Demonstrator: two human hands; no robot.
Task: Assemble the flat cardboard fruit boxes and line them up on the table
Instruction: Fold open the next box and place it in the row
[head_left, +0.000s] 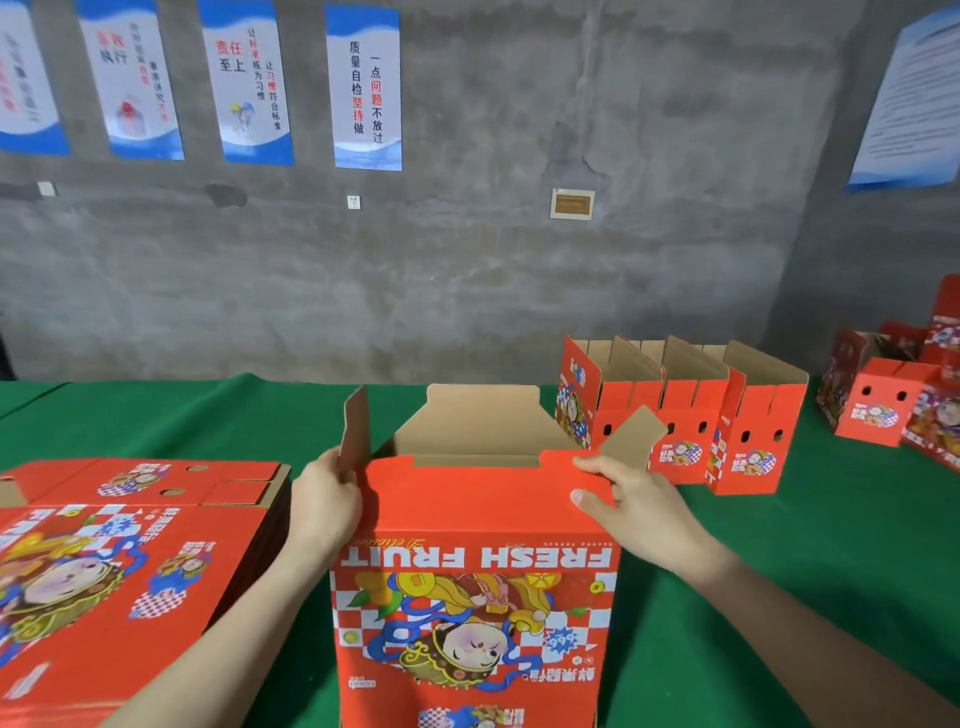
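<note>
A red fruit box (475, 587) printed "FRESH FRUIT" upside down stands opened up in front of me on the green table (779, 597), its brown flaps raised. My left hand (324, 501) grips the box's left corner by the upright side flap. My right hand (631, 501) pinches the near flap's right end, thumb on the red face. A stack of flat red boxes (124, 556) lies at my left. Three assembled boxes (680, 415) stand in a row at the back right, tops open.
More red boxes (898, 395) are piled at the far right edge of the table. A grey concrete wall with several posters (363, 88) rises behind the table. Green cloth shows between the row and my right arm.
</note>
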